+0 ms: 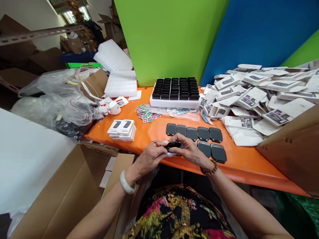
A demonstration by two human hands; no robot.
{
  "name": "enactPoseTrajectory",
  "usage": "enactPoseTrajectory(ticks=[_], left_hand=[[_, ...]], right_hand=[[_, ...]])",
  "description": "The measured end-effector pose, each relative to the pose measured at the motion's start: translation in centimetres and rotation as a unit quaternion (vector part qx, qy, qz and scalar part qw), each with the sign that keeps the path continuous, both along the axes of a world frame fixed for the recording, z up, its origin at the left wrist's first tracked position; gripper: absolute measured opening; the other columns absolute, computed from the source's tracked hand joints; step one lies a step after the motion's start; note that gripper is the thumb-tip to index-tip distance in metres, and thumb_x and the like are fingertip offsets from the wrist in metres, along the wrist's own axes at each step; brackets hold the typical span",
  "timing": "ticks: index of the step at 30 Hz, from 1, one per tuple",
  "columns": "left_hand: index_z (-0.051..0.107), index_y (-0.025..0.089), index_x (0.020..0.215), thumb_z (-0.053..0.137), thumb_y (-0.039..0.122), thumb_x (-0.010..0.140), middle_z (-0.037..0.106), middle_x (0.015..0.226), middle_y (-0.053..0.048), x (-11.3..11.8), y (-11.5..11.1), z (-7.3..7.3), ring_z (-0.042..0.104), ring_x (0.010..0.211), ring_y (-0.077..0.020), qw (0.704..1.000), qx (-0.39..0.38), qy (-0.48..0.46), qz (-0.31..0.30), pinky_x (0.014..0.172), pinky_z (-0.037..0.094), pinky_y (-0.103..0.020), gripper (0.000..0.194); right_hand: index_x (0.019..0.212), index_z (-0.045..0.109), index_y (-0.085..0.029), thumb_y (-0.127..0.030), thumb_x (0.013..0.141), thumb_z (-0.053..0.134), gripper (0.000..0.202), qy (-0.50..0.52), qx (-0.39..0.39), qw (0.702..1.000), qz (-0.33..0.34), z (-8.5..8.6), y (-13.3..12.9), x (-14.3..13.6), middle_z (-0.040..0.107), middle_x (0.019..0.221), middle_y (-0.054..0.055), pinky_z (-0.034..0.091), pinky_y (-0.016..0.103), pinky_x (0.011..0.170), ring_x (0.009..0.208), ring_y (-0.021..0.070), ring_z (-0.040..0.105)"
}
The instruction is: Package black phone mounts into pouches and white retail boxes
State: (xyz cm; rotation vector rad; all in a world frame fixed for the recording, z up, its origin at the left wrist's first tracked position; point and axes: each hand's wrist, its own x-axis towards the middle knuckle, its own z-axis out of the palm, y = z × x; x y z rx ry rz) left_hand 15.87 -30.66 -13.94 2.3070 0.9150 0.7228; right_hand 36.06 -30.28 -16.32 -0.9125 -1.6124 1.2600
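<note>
As far as the head view goes, the left hand (152,154) and right hand (188,150) are together, both pinching a black device (174,145) over the desk (239,162) near its front edge, white material (170,154) against it. Looks like fiddly two-handed handling; next move probably needs a light, steady grip.

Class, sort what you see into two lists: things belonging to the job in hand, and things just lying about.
Probably in the job:
black item in the left hand and right hand
flat black pieces in rows
white tray of upright black pieces
stacked white boxes
heaped white boxes

Apparently just lying about:
plastic bags at left
brown cardboard beside them
</note>
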Motion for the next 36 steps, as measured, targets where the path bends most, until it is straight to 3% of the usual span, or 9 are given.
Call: enactPoseTrajectory(ticks=[7,13,15,19,21,25,28,32,36], left_hand=[[0.066,0.018,0.081,0.06,0.015,0.084,0.07,0.099,-0.008,1.7,-0.6,0.2,0.064,0.1,-0.0183,0.986,-0.075,-0.136,0.053,0.089,0.048,-0.031,0.007],[0.061,0.018,0.08,0.058,0.015,0.085,0.069,0.092,-0.006,2.3,-0.5,1.3,0.064,0.093,-0.0166,0.977,-0.124,-0.171,0.037,0.086,0.049,-0.03,0.006],[0.061,0.017,0.08,0.059,0.016,0.085,0.069,0.091,-0.006,2.4,-0.3,1.7,0.064,0.092,-0.0167,0.978,-0.122,-0.168,0.027,0.085,0.05,-0.03,0.006],[0.061,0.018,0.081,0.06,0.018,0.085,0.068,0.09,-0.006,2.6,0.5,1.9,0.065,0.089,-0.0159,0.977,-0.102,-0.186,0.035,0.083,0.051,-0.029,0.004],[0.061,0.018,0.084,0.06,0.02,0.085,0.067,0.093,-0.006,2.6,0.7,1.5,0.064,0.091,-0.016,0.972,-0.077,-0.204,0.083,0.083,0.052,-0.029,0.002],[0.059,0.019,0.092,0.063,0.02,0.083,0.063,0.097,-0.006,2.7,-0.3,-0.3,0.062,0.095,-0.0169,0.932,0.063,-0.236,0.267,0.086,0.051,-0.033,0.01],[0.06,0.019,0.091,0.064,0.02,0.082,0.064,0.091,-0.004,3.3,-2.1,-2.0,0.062,0.091,-0.0167,0.921,0.13,-0.205,0.304,0.086,0.05,-0.034,0.01],[0.063,0.019,0.103,0.069,0.026,0.078,0.068,0.099,-0.007,4.4,-3.8,-3.8,0.063,0.092,-0.0195,0.936,-0.022,-0.17,0.307,0.086,0.049,-0.034,0.026],[0.066,0.016,0.094,0.066,0.034,0.079,0.068,0.084,-0.003,4.3,-3.6,-5.3,0.061,0.076,-0.0165,0.894,-0.264,-0.225,0.285,0.072,0.049,-0.027,0.024]], right_hand=[[0.086,0.052,-0.021,-0.038,0.084,0.062,0.02,0.003,0.02,0.998,-0.066,-0.3,-1.6,0.1,0.053,0.084,0.0,0.044,0.03,0.075,0.08,0.015,0.052],[0.118,0.05,-0.025,-0.046,0.079,0.067,0.049,-0.003,0.017,0.999,-0.039,0.5,-2.2,0.9,0.056,0.108,0.006,0.047,0.033,0.082,0.098,0.0195,0.055],[0.115,0.055,-0.023,-0.045,0.075,0.071,0.047,-0.047,0.037,0.997,-0.041,1.0,-2.1,0.9,0.058,0.107,0.006,0.046,0.032,0.082,0.096,0.0195,0.055],[0.083,0.062,-0.019,-0.049,0.084,0.059,0.03,-0.035,-0.001,0.997,-0.069,1.1,-1.7,0.3,0.057,0.074,0.001,0.041,0.025,0.061,0.067,0.0131,0.05],[0.073,0.059,-0.018,-0.052,0.084,0.056,0.036,0.004,-0.04,0.995,-0.09,0.8,-1.5,0.1,0.05,0.065,-0.001,0.034,0.023,0.053,0.059,0.0107,0.042],[0.066,0.051,-0.018,-0.053,0.081,0.059,0.039,0.066,-0.107,0.983,-0.136,0.2,-1.0,0.1,0.04,0.057,-0.005,0.024,0.022,0.047,0.052,0.0084,0.031],[0.066,0.05,-0.019,-0.053,0.079,0.062,0.038,0.093,-0.129,0.973,-0.165,-0.2,-0.7,-0.2,0.041,0.056,-0.005,0.023,0.022,0.046,0.05,0.0082,0.031],[0.07,0.052,-0.019,-0.056,0.076,0.064,0.038,0.127,-0.155,0.962,-0.187,-1.1,-0.7,-2.0,0.048,0.059,-0.004,0.027,0.022,0.045,0.051,0.0093,0.036],[0.068,0.047,-0.021,-0.057,0.082,0.054,0.039,0.129,-0.153,0.96,-0.194,-1.7,-0.6,-3.2,0.048,0.059,-0.003,0.033,0.024,0.048,0.052,0.0108,0.039]])
